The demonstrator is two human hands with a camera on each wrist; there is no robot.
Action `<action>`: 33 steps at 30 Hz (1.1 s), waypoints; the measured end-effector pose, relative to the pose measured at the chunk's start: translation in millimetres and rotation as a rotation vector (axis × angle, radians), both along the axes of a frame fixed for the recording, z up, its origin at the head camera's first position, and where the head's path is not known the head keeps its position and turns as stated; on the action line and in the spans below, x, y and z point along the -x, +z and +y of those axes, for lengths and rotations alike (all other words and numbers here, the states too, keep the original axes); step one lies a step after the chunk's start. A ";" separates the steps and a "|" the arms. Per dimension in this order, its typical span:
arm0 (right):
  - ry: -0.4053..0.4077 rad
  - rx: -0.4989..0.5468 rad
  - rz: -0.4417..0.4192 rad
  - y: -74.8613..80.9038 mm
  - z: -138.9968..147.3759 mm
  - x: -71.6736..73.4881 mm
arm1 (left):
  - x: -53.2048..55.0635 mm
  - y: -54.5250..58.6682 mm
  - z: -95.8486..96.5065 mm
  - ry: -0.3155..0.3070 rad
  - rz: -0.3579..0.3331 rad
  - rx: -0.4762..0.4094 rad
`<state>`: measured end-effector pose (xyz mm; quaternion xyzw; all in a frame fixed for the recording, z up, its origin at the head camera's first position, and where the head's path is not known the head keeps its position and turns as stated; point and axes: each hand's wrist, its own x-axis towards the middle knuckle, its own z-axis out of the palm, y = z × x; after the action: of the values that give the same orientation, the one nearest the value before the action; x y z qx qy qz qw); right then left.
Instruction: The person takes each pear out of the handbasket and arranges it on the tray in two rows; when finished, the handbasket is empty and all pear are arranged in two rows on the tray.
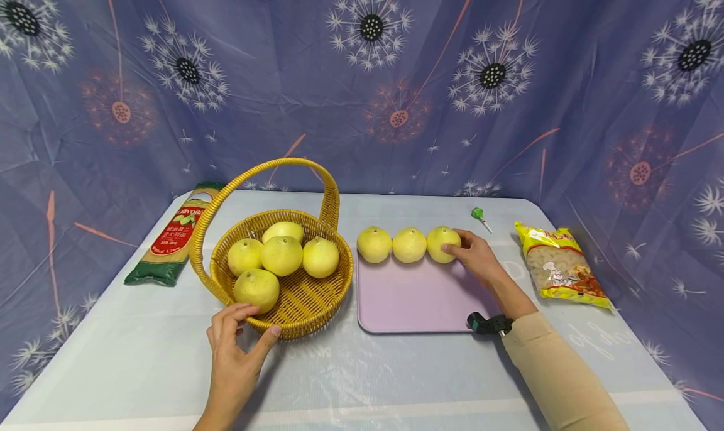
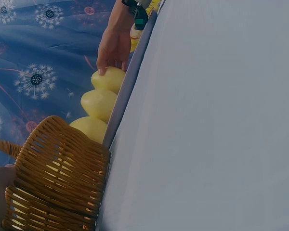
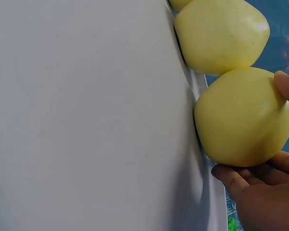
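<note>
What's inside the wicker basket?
Five pale yellow fruits lie in the wicker basket, with some bare woven floor showing beside them. Whatever lies directly beneath the fruits is covered and can't be seen.

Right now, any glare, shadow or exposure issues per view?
Head: bright, soft shadow beside the tan sleeve; left wrist: dimmer, table looks flat grey; right wrist: small glare spot on the middle pomelo, soft shadow on the lilac tray near the end pomelo.
</note>
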<state>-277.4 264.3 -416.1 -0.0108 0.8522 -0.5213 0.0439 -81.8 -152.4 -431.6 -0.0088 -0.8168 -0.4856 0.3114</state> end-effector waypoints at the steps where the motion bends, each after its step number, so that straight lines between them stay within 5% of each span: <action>1: 0.001 -0.004 -0.002 -0.4 0.2 0.3 | 0.1 -0.1 -0.1 0.000 0.000 0.000; 33: 0.014 -0.020 -0.048 -6.8 1.8 3.3 | 0.3 -0.5 -0.5 -0.002 -0.001 0.009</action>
<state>-280.7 266.1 -422.9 -0.0039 0.8560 -0.5124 0.0681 -82.1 -152.9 -432.1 -0.0108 -0.8191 -0.4821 0.3107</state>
